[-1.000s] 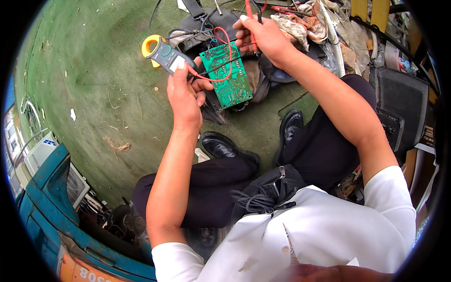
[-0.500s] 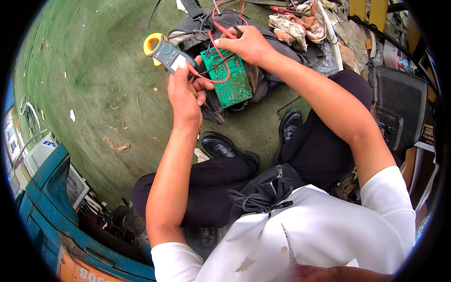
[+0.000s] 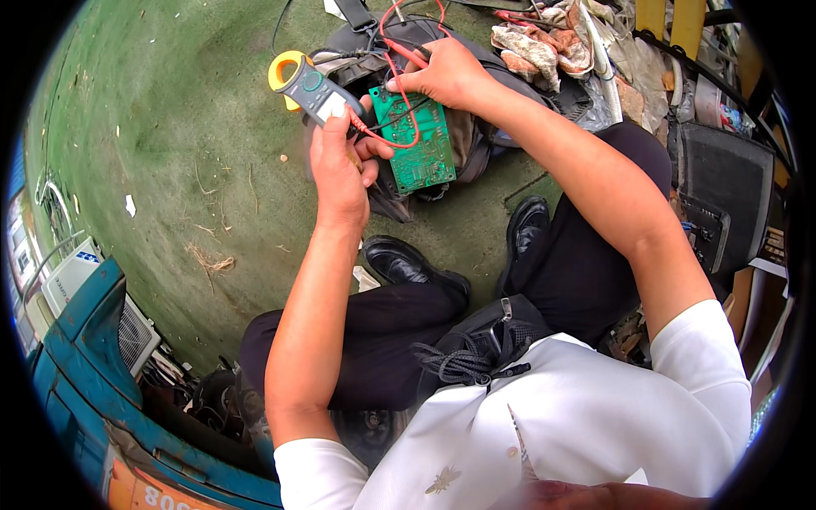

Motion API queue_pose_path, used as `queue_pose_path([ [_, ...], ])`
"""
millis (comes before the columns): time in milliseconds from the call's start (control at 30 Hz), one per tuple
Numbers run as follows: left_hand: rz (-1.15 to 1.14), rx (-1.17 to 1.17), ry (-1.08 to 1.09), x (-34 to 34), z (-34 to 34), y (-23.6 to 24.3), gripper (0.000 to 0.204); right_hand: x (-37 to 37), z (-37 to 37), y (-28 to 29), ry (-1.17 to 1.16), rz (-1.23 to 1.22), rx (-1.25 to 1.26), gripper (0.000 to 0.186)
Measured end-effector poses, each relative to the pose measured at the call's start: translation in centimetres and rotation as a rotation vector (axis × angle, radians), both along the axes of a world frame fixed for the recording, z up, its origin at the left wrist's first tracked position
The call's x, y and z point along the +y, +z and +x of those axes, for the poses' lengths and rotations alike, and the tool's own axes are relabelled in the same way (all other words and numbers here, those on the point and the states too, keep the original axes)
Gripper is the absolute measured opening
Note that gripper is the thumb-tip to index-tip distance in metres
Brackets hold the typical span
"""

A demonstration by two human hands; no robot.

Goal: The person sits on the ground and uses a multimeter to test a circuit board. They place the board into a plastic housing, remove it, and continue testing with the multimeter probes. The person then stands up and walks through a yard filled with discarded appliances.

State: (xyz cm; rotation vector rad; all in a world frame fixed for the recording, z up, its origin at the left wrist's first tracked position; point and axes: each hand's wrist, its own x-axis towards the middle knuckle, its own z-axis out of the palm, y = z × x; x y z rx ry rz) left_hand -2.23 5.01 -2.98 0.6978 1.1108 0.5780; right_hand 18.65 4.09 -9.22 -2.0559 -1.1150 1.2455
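My left hand [image 3: 342, 174] is closed around the lower end of a grey and yellow clamp meter [image 3: 311, 87], thumb over its face. Its fingers reach the left edge of a green circuit board [image 3: 427, 155], though whether they grip the board I cannot tell. Over the board's top end, my right hand [image 3: 455, 75] is closed on a red test probe [image 3: 405, 53]; the probe's tip is hidden. A red test lead [image 3: 415, 127] loops across the board from the meter, beside a black one. Beneath everything lies a dark grey bag [image 3: 416, 32].
Crumpled dirty cloths [image 3: 535, 55] lie beyond my right hand. Green flooring [image 3: 161, 170] stretches to the left, with scraps on it. A teal metal machine part [image 3: 93, 340] stands at lower left, a black panel [image 3: 722, 187] at right. My black shoes [image 3: 408, 262] are below the board.
My left hand and the clamp meter have shifted slightly right and up. The board has moved up a little. My right hand has turned slightly, with the red probe still in it.
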Motion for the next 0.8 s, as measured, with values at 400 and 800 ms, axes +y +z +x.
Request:
queue_pose_path([
  [400,0.007,0.000,-0.047,0.0,0.5,0.1,0.048,-0.1,0.1,1.0,0.004,-0.003,0.002,0.046],
  [800,0.007,-0.002,-0.057,0.1,0.5,-0.1,0.046,-0.2,0.7,-1.6,-0.017,0.080,0.126,0.025],
])
